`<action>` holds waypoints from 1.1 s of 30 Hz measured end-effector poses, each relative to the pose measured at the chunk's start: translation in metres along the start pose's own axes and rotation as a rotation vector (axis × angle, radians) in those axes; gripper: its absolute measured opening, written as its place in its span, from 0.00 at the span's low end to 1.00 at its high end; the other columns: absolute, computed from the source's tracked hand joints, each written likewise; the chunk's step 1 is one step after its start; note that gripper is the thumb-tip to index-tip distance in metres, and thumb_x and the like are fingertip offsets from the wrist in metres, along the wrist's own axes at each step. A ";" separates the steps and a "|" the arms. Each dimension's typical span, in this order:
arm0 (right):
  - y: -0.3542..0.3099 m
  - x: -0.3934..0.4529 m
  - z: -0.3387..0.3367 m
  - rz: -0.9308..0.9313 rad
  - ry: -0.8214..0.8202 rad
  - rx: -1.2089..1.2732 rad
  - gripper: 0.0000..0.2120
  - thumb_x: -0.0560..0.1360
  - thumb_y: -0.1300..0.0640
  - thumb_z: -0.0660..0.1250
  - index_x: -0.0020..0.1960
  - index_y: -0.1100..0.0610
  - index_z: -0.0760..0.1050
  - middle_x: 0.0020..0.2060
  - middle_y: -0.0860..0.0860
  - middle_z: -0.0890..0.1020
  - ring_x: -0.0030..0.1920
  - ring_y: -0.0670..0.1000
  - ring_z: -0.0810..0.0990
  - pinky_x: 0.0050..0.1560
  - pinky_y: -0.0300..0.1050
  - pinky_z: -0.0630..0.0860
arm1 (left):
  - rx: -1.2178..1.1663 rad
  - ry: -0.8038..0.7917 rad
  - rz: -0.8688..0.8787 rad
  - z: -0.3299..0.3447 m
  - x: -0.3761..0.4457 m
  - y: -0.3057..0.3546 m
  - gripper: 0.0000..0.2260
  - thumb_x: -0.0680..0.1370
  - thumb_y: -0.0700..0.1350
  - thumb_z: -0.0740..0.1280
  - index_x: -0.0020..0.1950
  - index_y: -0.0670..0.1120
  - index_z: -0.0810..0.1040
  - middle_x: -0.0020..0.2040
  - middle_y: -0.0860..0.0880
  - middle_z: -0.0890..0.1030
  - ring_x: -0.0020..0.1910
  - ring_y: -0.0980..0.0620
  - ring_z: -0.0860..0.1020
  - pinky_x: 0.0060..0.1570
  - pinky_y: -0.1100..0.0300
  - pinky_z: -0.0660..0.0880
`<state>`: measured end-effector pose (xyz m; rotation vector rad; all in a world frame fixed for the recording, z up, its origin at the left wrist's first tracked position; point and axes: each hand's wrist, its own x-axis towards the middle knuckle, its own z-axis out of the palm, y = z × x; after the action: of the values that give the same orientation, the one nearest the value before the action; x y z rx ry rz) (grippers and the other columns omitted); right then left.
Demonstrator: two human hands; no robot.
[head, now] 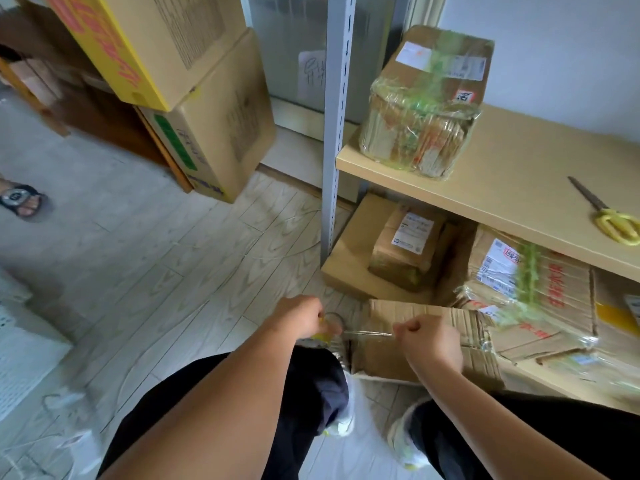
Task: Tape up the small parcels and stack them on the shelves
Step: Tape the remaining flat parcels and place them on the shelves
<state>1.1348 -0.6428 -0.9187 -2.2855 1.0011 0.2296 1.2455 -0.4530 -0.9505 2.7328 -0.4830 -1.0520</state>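
Note:
My left hand (300, 317) grips a roll of clear tape (329, 329) low in the view. My right hand (427, 336) pinches the tape's free end, and a strip (367, 332) is stretched between the two hands. Behind the strip stands a worn cardboard parcel (422, 344) on the floor in front of my knees. A taped parcel with green-tinted wrap (424, 105) sits on the upper shelf (519, 174). More wrapped parcels (530, 289) and a small labelled one (407, 244) lie on the lower level.
Yellow-handled scissors (609, 213) lie at the upper shelf's right. A grey shelf post (336, 133) rises beside the parcels. Two big cartons (194, 98) are stacked at the left. Someone's sandalled foot (20, 200) shows at the left edge.

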 end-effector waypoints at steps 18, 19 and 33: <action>0.000 0.012 -0.005 -0.438 0.122 -0.682 0.28 0.75 0.44 0.70 0.69 0.56 0.67 0.57 0.52 0.74 0.53 0.54 0.80 0.44 0.45 0.75 | -0.022 -0.031 -0.036 0.056 0.055 0.027 0.26 0.70 0.73 0.63 0.51 0.53 0.81 0.54 0.53 0.82 0.58 0.49 0.77 0.70 0.47 0.58; 0.002 0.011 0.002 -0.628 0.112 -0.643 0.21 0.73 0.51 0.72 0.63 0.56 0.73 0.53 0.51 0.76 0.50 0.55 0.81 0.46 0.47 0.77 | -0.013 -0.043 -0.028 0.055 0.055 0.027 0.26 0.71 0.73 0.62 0.54 0.55 0.81 0.55 0.53 0.82 0.59 0.49 0.77 0.71 0.45 0.57; 0.021 0.013 0.043 -1.082 -0.207 -1.069 0.31 0.75 0.45 0.69 0.70 0.64 0.72 0.70 0.60 0.74 0.75 0.58 0.66 0.74 0.54 0.62 | -0.176 -0.180 0.034 0.030 0.035 0.010 0.19 0.74 0.64 0.68 0.35 0.50 0.78 0.37 0.50 0.82 0.36 0.50 0.79 0.38 0.60 0.71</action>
<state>1.1325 -0.6351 -0.9672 -3.2341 -0.7555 0.5918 1.2474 -0.4761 -0.9920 2.4819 -0.4384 -1.2738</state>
